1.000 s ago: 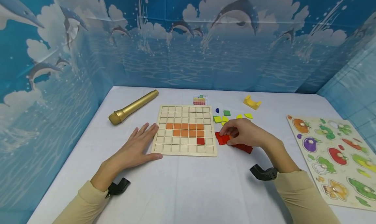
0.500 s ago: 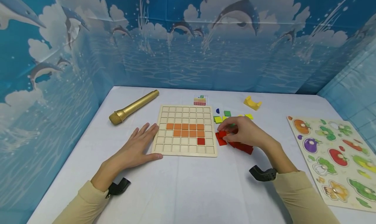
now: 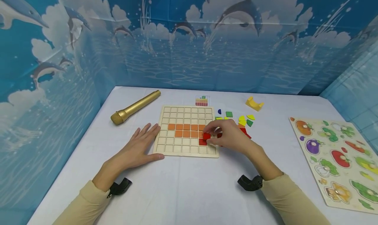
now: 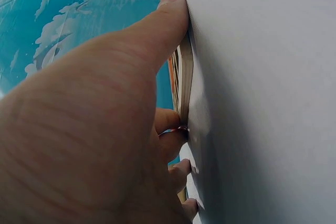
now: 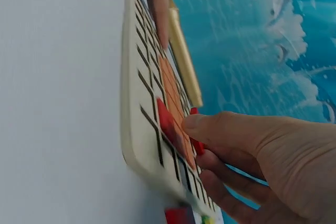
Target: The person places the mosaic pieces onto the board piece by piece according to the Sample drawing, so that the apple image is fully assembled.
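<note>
right hand (image 3: 228, 138) pinches a small red square tile (image 3: 206, 136) over the pale wooden grid board (image 3: 165, 149), right by its red cell. left hand (image 3: 138, 148) lies flat, fingers straight, against the board's left edge.

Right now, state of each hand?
Left hand: open, flat on the table, fingers against the board edge.
Right hand: pinches a red tile over the board.
</note>
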The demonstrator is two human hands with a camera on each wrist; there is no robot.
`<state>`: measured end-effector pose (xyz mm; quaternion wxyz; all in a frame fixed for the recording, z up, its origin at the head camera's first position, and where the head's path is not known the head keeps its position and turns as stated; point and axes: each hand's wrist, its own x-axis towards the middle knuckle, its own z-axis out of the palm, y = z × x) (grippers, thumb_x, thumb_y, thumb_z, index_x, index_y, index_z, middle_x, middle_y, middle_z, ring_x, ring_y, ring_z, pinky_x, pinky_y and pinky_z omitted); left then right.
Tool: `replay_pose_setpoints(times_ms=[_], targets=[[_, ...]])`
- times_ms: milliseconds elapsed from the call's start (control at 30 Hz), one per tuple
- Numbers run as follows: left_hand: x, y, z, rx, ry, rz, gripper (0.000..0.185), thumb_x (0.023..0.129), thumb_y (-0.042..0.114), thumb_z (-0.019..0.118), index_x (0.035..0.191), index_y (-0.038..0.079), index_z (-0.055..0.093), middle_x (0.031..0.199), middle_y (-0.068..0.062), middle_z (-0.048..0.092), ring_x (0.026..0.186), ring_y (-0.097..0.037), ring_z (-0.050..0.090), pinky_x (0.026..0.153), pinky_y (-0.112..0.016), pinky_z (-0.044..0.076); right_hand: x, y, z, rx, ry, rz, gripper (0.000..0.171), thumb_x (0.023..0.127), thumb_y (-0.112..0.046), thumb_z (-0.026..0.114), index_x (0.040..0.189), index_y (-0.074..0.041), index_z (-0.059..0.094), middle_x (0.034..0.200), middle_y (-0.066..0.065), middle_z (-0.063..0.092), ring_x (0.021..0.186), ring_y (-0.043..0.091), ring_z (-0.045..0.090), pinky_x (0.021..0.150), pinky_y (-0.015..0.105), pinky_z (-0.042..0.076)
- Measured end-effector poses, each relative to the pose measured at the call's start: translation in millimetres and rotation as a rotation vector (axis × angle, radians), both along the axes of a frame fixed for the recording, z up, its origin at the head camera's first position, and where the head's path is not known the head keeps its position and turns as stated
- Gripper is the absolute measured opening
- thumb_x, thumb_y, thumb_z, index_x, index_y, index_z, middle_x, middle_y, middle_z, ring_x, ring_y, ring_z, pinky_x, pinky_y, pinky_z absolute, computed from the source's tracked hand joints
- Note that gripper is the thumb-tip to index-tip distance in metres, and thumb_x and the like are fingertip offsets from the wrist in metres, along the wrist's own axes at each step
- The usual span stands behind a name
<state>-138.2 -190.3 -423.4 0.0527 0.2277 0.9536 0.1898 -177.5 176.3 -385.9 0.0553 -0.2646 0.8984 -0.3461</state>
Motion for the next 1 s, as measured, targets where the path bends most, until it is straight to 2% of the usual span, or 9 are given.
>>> replay_pose_setpoints(times_ms=[233,433,667,833,1000], targets=[[-0.1,0,-1.2,0.011,0.006,0.001,0.108,0.091,0.066,0.071,0.169,0.009,0.022,0.177,-0.009,0.021,0.165,-0.037,0.008,0.132,-0.062,0.005,5.3,-31,-8.1,0.027,0.068,0.060,0.032,0.084,-0.018,0.091,0.113,-0.014,0.079,0.104,-0.003,0.075,0.093,0.015,0.066,0.085,0.034,0.061],[-0.7,-1,0.6,0.012,0.012,-0.002,0.107,0.091,0.066,0.071,0.169,0.009,0.023,0.176,-0.009,0.021,0.165,-0.036,0.009,0.131,-0.062,0.005,8.2,-36,-14.7,0.003,0.093,0.046,0.031,0.085,-0.017,0.090,0.114,-0.015,0.079,0.109,-0.004,0.076,0.094,0.012,0.067,0.085,0.032,0.061],[-0.3,-1,1.1,0.009,0.012,-0.003,0.108,0.091,0.066,0.071,0.169,0.008,0.023,0.176,-0.009,0.021,0.165,-0.037,0.009,0.131,-0.063,0.005,10.0,-37,-19.6,-0.002,0.148,0.069,0.029,0.086,-0.017,0.089,0.114,-0.016,0.080,0.105,-0.005,0.076,0.092,0.012,0.065,0.083,0.030,0.059],[0.0,-1,1.3,0.003,0.019,-0.005,0.108,0.091,0.065,0.071,0.168,0.008,0.022,0.176,-0.010,0.021,0.165,-0.037,0.009,0.131,-0.062,0.006,8.7,-33,-18.0,-0.026,0.123,0.049,0.025,0.088,-0.018,0.088,0.112,-0.017,0.080,0.105,-0.007,0.076,0.091,0.011,0.067,0.083,0.030,0.061],[0.7,-1,0.4,0.008,0.021,-0.005,0.108,0.091,0.065,0.071,0.168,0.007,0.023,0.176,-0.010,0.021,0.165,-0.037,0.009,0.131,-0.063,0.006,3.6,-18,-11.5,-0.071,0.091,0.001,0.020,0.089,-0.014,0.086,0.109,-0.016,0.081,0.105,-0.004,0.077,0.092,0.013,0.069,0.085,0.036,0.063]])
